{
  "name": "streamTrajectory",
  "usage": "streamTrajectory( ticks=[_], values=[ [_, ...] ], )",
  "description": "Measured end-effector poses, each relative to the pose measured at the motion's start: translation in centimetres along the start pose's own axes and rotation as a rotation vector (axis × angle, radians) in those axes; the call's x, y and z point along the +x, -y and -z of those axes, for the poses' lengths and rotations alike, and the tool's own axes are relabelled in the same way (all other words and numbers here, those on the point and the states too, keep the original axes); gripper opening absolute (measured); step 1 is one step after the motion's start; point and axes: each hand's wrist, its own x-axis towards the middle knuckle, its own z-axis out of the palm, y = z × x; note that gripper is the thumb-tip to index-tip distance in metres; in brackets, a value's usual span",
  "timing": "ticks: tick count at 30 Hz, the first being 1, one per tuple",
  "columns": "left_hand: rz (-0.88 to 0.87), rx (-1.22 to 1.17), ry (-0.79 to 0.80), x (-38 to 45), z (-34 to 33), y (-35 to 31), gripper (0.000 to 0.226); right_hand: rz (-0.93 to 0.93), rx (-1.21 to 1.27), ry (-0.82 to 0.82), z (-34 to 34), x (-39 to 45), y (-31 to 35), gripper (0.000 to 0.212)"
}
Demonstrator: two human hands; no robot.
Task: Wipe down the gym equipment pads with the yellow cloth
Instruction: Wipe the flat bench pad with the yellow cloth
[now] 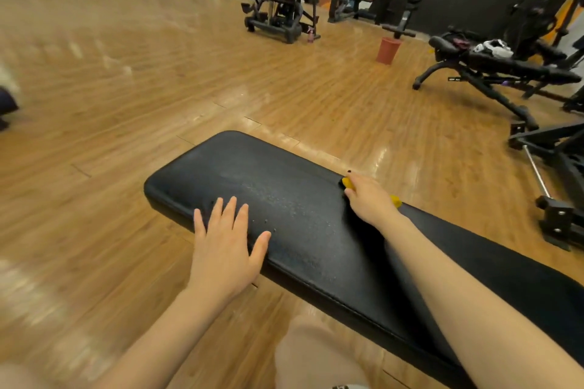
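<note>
A black pad [316, 230] runs from the lower right toward the middle of the wood floor [158, 88], its rounded end pointing away from the person. The left hand [224, 246] lies flat on the pad's near edge close to that end, fingers straight and spread, thumb out to the side, holding nothing. The right hand [368, 199] sits on the pad's far edge, fingers curled down over the yellow cloth [346, 182]; only two small bits of the cloth show, one at the fingertips and one behind the hand, so the grip looks like a clench on it, though most of it is hidden. Fine pale specks dot the pad between the hands. A red bin [388, 50] stands on the floor well beyond, with another bench [493, 68] to its right.
</note>
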Motion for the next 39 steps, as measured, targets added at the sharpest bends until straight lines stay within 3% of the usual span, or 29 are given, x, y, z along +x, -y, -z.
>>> streamTrajectory(
  ticks=[3, 9, 13, 21, 28, 33, 39],
  values=[
    [0.125, 0.006, -0.003, 0.8, 0.3, 0.6, 0.071, 0.075, 0.003, 0.003, -0.5, 2.6, 2.9, 0.048],
    [0.264, -0.040, 0.013, 3.3, -0.4, 2.3, 0.073, 0.223, -0.027, 0.027, -1.8, 8.1, 10.4, 0.048],
    [0.253, -0.102, -0.019, 3.8, -1.4, 2.5, 0.078, 0.314, -0.016, 0.059, -2.9, 11.6, 13.7, 0.049],
    [0.229, -0.079, -0.033, 3.8, -2.1, 2.7, 0.068, 0.395, 0.058, 0.074, -4.5, 16.7, 17.3, 0.043],
    [0.209, -0.061, -0.033, 3.7, -1.9, 3.0, 0.067, 0.394, 0.120, 0.100, -4.1, 15.8, 16.4, 0.045],
    [0.209, -0.068, -0.038, 3.7, -1.7, 3.1, 0.067, 0.345, 0.151, 0.092, -3.5, 11.2, 10.9, 0.046],
    [0.206, -0.082, -0.031, 3.7, -1.4, 3.0, 0.074, 0.066, 0.203, 0.000, -1.3, 3.8, 0.8, 0.043]
  ],
)
